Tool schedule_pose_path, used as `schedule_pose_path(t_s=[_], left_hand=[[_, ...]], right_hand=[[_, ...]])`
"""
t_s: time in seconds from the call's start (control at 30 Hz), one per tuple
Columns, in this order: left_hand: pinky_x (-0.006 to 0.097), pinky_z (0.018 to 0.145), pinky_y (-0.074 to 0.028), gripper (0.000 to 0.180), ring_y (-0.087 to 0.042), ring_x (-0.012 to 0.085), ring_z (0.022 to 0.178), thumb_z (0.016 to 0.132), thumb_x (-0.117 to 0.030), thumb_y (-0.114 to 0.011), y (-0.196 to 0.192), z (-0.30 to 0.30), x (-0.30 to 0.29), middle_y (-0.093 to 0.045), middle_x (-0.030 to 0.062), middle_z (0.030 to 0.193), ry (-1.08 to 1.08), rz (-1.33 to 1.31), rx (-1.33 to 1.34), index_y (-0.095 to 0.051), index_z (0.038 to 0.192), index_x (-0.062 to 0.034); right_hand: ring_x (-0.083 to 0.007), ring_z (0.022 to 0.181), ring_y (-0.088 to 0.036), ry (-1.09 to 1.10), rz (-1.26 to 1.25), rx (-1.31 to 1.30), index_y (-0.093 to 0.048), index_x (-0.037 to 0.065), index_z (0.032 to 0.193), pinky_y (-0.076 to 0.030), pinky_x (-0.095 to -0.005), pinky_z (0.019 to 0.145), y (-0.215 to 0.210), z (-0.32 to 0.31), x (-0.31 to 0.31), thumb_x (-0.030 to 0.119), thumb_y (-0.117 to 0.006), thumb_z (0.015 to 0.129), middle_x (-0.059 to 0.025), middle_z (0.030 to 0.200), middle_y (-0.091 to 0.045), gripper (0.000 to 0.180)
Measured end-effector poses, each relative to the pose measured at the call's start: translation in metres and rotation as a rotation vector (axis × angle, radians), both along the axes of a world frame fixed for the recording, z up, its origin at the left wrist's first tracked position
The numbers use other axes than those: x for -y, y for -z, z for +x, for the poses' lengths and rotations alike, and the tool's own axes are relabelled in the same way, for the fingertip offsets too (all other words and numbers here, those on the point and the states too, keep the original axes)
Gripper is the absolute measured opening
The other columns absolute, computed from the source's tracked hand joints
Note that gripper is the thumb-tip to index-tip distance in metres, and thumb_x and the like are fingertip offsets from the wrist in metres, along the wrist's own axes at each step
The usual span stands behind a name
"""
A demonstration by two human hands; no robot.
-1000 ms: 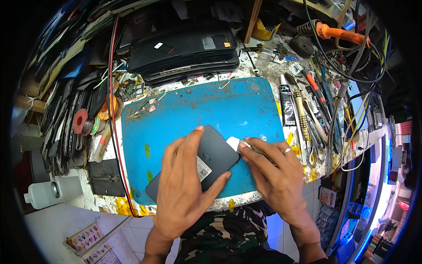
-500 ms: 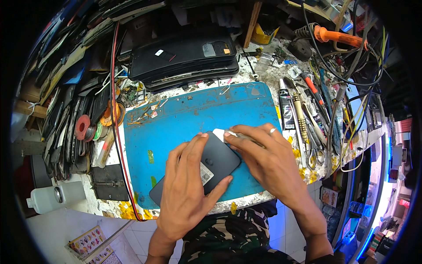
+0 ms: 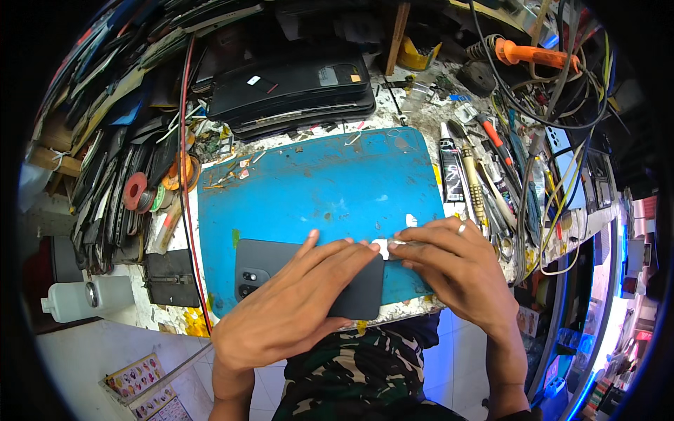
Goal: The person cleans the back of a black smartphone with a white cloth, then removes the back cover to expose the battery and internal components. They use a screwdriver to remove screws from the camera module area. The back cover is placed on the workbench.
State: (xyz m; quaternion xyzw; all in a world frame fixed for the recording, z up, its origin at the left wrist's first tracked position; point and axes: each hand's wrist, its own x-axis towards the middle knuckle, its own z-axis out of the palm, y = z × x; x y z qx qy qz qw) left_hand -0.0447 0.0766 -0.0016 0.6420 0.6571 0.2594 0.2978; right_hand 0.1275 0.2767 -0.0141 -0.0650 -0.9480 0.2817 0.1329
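Note:
A dark grey smartphone lies back up along the near edge of the blue work mat, its camera lenses at the left end. My left hand is laid across it, fingers over the far long edge and thumb by the near edge, gripping it. At the phone's far right corner, my right hand pinches a small flat white pick against the rim. Whether the pick's tip sits inside the seam cannot be made out. Just beyond the right fingers, a small white scrap rests on the mat.
Black stacked panels stand behind the mat. To the right are a black glue tube, tweezers, scissors and an orange-handled soldering iron with hanging cables. Solder spools and piled phone parts crowd the left.
The phone has turned from a slant to lying lengthwise, and its camera end now shows at the left. Both hands have come nearer, with the pick at the far right corner.

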Motion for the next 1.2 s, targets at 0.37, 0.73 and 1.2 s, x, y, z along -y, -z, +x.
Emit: schedule_pose_path(t_s=[0.37,0.73,1.2], left_hand=[[0.051,0.119,-0.032,0.117,-0.039,0.0446,0.144,0.058,-0.034,-0.096,0.023,0.006,0.067,-0.040,0.0268,0.156,-0.677,0.147,-0.221,-0.037,0.151,0.0031],[0.045,0.123,-0.027,0.122,-0.035,0.0375,0.149,0.059,-0.026,-0.097,0.036,0.004,0.072,-0.036,0.0282,0.158,-0.655,0.190,-0.085,-0.029,0.154,0.0067],[0.049,0.120,-0.032,0.113,-0.037,0.0414,0.147,0.061,-0.026,-0.096,0.039,0.005,0.072,-0.042,0.0242,0.156,-0.688,0.260,-0.052,-0.034,0.153,-0.0002]], right_hand=[[-0.0213,0.108,-0.062,-0.234,0.201,0.027,-0.076,0.020,0.112,-0.049,-0.0395,0.093,0.007,-0.018,-0.025,0.002,-0.074,0.076,0.0037,0.121,-0.069,0.040],[-0.0209,0.104,-0.062,-0.327,0.221,-0.044,-0.078,0.022,0.114,-0.049,-0.0377,0.091,0.010,-0.035,-0.022,0.003,-0.076,0.073,0.0035,0.117,-0.071,0.045],[-0.0216,0.105,-0.062,-0.415,0.169,-0.058,-0.077,0.020,0.115,-0.049,-0.0368,0.090,0.015,-0.052,-0.028,0.004,-0.076,0.076,0.0035,0.118,-0.071,0.043]])
